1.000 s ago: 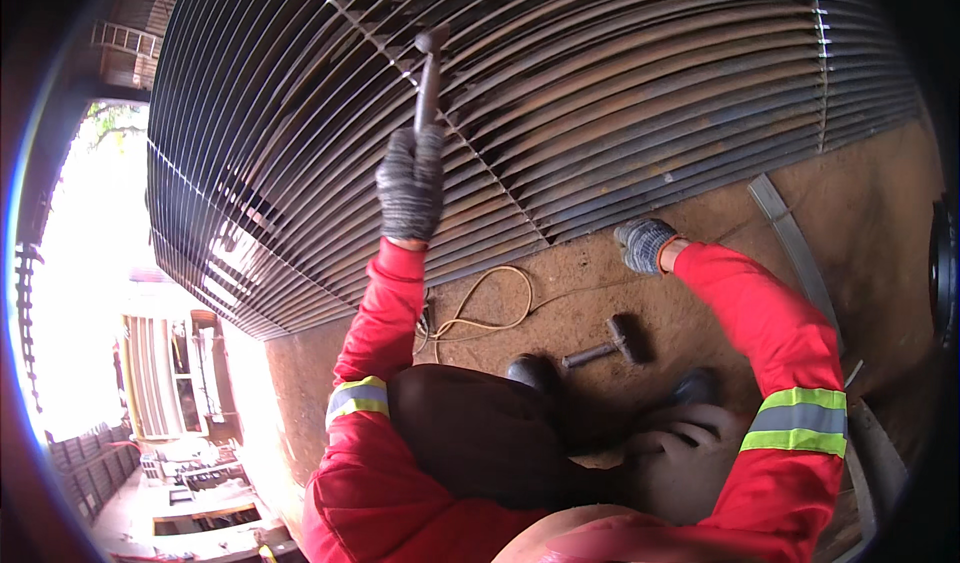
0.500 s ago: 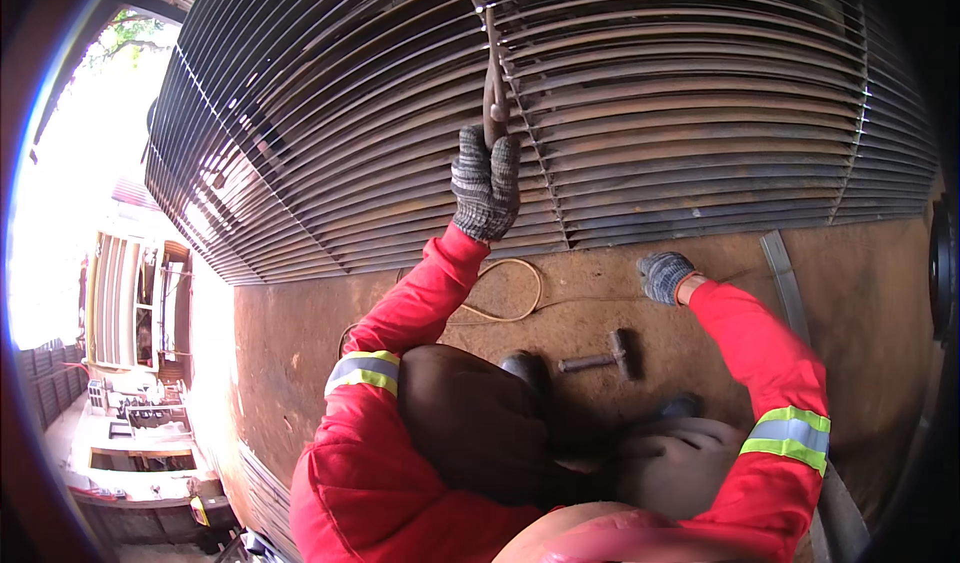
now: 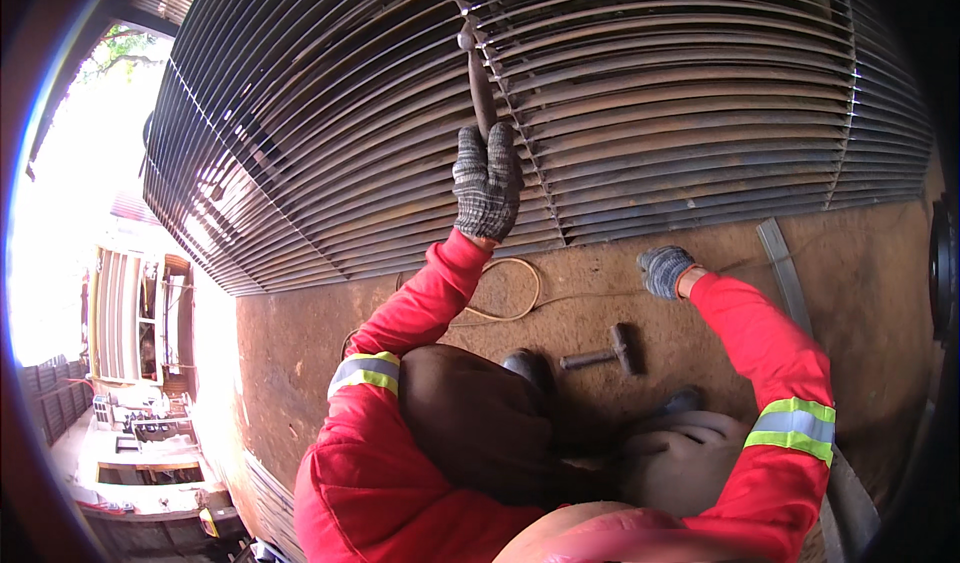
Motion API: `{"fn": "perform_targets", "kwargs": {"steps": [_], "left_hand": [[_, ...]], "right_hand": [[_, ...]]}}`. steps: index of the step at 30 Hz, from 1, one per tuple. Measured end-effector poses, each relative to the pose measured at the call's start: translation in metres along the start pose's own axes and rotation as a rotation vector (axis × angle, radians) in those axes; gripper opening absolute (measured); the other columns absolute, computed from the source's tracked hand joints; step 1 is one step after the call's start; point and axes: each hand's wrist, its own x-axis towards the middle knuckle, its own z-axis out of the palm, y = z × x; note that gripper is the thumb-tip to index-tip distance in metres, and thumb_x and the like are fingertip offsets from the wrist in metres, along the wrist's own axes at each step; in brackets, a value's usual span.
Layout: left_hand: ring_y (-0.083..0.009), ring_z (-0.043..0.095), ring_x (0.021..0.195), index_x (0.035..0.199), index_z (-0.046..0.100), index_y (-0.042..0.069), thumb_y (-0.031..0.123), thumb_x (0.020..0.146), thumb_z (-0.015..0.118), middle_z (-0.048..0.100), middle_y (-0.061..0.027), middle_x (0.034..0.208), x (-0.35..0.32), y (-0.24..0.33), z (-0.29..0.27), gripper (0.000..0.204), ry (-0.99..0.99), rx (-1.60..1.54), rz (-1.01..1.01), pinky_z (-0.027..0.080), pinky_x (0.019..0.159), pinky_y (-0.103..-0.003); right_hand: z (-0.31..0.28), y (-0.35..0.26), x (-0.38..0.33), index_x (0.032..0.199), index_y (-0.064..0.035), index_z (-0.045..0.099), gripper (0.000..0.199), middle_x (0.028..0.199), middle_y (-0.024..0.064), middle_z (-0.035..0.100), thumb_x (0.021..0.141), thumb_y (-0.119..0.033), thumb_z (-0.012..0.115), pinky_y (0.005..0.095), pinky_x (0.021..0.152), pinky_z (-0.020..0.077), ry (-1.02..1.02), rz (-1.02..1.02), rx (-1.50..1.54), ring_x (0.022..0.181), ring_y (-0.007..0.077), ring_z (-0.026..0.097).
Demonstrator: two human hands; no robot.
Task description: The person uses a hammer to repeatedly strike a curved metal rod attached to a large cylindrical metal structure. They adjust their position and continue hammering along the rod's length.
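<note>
My left hand point(image 3: 487, 185), in a grey knitted glove, reaches up over a large metal grating point(image 3: 670, 103) of many parallel bars. Its fingers are closed on a long, dark tool shaped like pliers point(image 3: 481, 91), whose head points away from me along a cross strip of the grating. My right hand point(image 3: 664, 271), gloved the same way, is a closed fist low over the brown surface, near the grating's edge. The inside of that fist is hidden. A hammer point(image 3: 605, 352) with a thick head lies between my right hand and my legs.
A looped tan cable point(image 3: 535, 293) lies on the rusty brown metal surface point(image 3: 300, 348) by my left forearm. A flat metal bar point(image 3: 785, 268) runs beside my right arm. Shelving and metal frames point(image 3: 125, 313) stand in bright light at far left.
The tool in my left hand has turned, and its head now tips slightly left. The view has shifted a little. My right hand stays nearly where it was, still closed.
</note>
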Motion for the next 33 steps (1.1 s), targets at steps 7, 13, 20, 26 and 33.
{"fn": "perform_targets", "kwargs": {"steps": [7,13,20,26,33], "left_hand": [[-0.0069,0.044,0.050,0.091,0.051,0.010,0.027,0.099,0.057,0.048,0.0029,0.062,0.001,-0.010,-0.003,0.019,-0.025,-0.051,-0.042,0.035,0.043,-0.024],[-0.0108,0.050,0.049,0.093,0.051,0.006,0.032,0.098,0.057,0.053,-0.0015,0.065,-0.005,-0.009,0.017,0.027,-0.064,-0.154,-0.177,0.042,0.043,-0.026],[-0.0061,0.052,0.074,0.097,0.065,0.011,0.019,0.092,0.067,0.059,0.0055,0.083,-0.038,-0.083,0.030,0.010,-0.228,-0.426,-0.489,0.043,0.065,-0.023],[-0.0086,0.058,0.082,0.106,0.067,0.006,0.016,0.088,0.072,0.066,0.0006,0.093,-0.067,-0.078,0.040,0.021,-0.313,-0.351,-0.590,0.047,0.075,-0.025],[-0.0109,0.059,0.087,0.103,0.068,0.001,0.009,0.082,0.075,0.068,-0.0026,0.094,-0.064,-0.080,0.034,0.023,-0.498,-0.097,-0.383,0.049,0.080,-0.027]], "right_hand": [[0.002,-0.002,-0.005,0.112,-0.0052,0.064,0.038,0.113,0.0181,0.066,0.082,-0.029,0.061,0.0445,0.091,0.0498,0.040,0.008,0.015,0.104,0.0365,0.063],[-0.019,-0.025,0.020,0.103,-0.0093,0.064,0.028,0.091,0.0127,0.070,0.079,-0.022,0.069,0.0361,0.074,0.0552,0.469,-0.216,0.712,0.079,0.0248,0.066],[-0.114,-0.101,0.005,0.125,-0.0037,0.052,0.058,0.092,0.0056,0.064,0.073,-0.012,0.076,0.0329,0.060,0.0553,0.120,-0.128,1.299,0.075,0.0168,0.062],[-0.090,-0.094,-0.001,0.097,-0.0029,0.064,0.021,0.072,0.0057,0.064,0.078,-0.011,0.070,0.0332,0.059,0.0537,0.266,0.008,1.249,0.064,0.0155,0.061],[-0.073,-0.091,0.025,0.083,-0.0042,0.069,0.028,0.079,0.0243,0.066,0.079,-0.032,0.064,0.0476,0.064,0.0515,0.641,0.170,0.624,0.078,0.0425,0.065]]}}
